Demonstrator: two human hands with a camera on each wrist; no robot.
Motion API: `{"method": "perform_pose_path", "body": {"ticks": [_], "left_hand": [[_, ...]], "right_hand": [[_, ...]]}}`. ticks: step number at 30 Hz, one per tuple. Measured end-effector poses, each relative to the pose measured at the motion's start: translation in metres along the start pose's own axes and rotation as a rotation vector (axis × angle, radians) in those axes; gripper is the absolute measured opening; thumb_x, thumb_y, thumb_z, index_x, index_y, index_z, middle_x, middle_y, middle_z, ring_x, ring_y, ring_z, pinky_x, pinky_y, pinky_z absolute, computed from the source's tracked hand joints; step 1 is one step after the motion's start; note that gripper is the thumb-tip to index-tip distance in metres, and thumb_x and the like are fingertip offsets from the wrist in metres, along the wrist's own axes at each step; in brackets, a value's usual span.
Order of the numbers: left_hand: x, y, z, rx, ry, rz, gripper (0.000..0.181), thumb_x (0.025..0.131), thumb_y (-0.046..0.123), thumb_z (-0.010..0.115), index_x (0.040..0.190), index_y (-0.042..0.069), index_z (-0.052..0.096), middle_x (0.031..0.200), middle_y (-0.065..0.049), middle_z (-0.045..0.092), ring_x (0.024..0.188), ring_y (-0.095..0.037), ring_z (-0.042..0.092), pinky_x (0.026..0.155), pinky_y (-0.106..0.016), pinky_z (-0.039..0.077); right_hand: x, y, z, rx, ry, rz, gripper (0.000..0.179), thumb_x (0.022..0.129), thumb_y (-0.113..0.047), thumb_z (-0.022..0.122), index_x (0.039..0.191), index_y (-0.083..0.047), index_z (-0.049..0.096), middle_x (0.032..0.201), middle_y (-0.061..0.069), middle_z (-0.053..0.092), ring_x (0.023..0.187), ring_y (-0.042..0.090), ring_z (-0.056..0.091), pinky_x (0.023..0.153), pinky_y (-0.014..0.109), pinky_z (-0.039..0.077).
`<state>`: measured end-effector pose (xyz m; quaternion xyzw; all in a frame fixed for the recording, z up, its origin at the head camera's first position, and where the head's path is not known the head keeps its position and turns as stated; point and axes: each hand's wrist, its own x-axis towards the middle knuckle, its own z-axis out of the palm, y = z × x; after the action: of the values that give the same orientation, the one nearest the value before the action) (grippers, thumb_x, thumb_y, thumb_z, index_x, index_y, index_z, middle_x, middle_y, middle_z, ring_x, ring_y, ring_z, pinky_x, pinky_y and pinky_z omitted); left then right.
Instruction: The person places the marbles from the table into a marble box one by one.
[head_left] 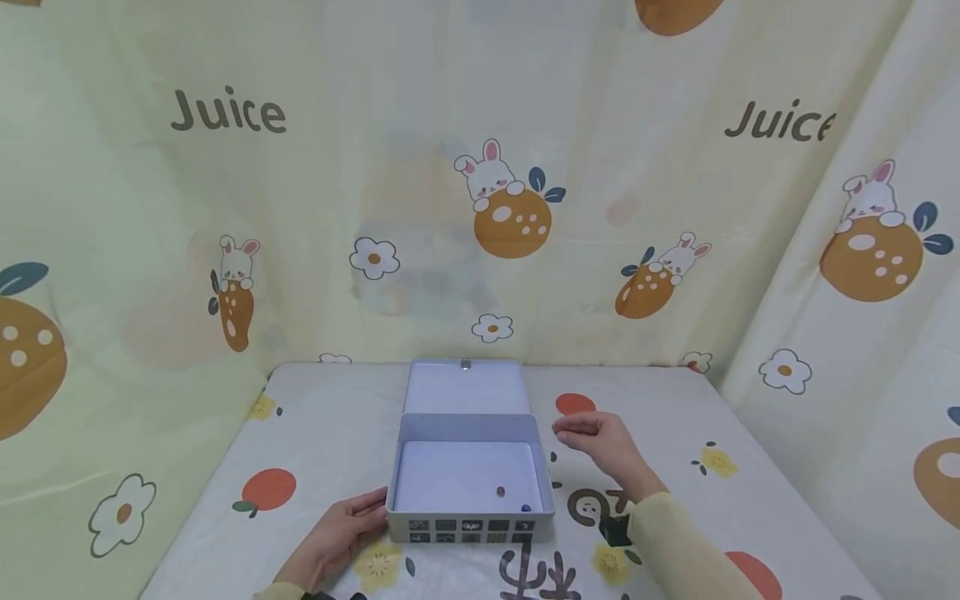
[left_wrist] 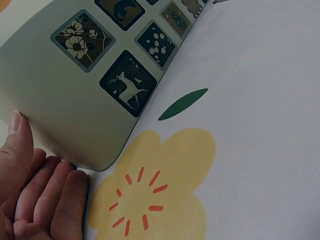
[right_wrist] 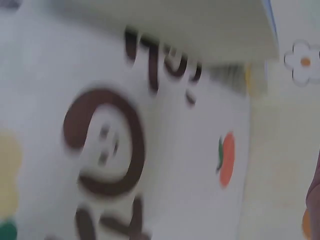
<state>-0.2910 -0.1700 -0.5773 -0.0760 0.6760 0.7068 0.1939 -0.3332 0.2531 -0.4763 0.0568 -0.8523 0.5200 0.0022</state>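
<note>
An open box (head_left: 471, 527) with a pale inside and small picture squares on its front stands mid-table. Its lid (head_left: 467, 389) is tipped back. Two small items lie inside, one brownish (head_left: 501, 492) and one dark blue (head_left: 526, 507). At the box's left front corner is my left hand (head_left: 337, 533); in the left wrist view its thumb (left_wrist: 17, 135) touches the wall. My right hand (head_left: 606, 446) hovers right of the box with fingertips close together; whether something tiny sits between them is too small to tell. Only its edge (right_wrist: 314, 200) shows in the right wrist view.
A white cloth (head_left: 330, 433) printed with fruit, flowers and dark lettering covers the table. Behind it and at both sides hang printed curtains (head_left: 315, 208) with rabbits and oranges. Both sleeves are pale yellow.
</note>
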Motion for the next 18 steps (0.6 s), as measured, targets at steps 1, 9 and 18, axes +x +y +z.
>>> {"method": "perform_pose_path", "body": {"ticks": [1, 9, 18], "left_hand": [[0.0, 0.0, 0.001, 0.005, -0.002, 0.002, 0.065, 0.096, 0.013, 0.07, 0.151, -0.006, 0.042, 0.151, -0.025, 0.048, 0.142, -0.038, 0.05, 0.113, -0.048, 0.05], [0.0, 0.004, 0.005, 0.056, 0.028, 0.011, 0.062, 0.096, 0.013, 0.07, 0.15, -0.004, 0.045, 0.151, -0.025, 0.049, 0.142, -0.04, 0.048, 0.113, -0.051, 0.049], [-0.002, 0.0, 0.006, 0.074, 0.032, -0.006, 0.062, 0.097, 0.013, 0.069, 0.151, -0.005, 0.043, 0.153, -0.026, 0.046, 0.143, -0.042, 0.046, 0.114, -0.052, 0.047]], "right_hand": [[-0.005, 0.006, -0.008, -0.008, 0.008, 0.012, 0.028, 0.094, -0.019, 0.075, 0.119, -0.005, 0.075, 0.118, 0.012, 0.077, 0.105, 0.015, 0.074, 0.1, 0.039, 0.061], [-0.049, 0.063, -0.083, -0.031, 0.076, 0.083, 0.038, 0.094, -0.018, 0.075, 0.125, 0.003, 0.069, 0.119, 0.016, 0.076, 0.094, -0.003, 0.071, 0.085, 0.017, 0.061], [-0.091, 0.106, -0.14, -0.141, 0.131, 0.266, 0.044, 0.093, -0.027, 0.077, 0.127, 0.0, 0.069, 0.116, 0.005, 0.078, 0.09, -0.011, 0.067, 0.08, 0.017, 0.06]]}}
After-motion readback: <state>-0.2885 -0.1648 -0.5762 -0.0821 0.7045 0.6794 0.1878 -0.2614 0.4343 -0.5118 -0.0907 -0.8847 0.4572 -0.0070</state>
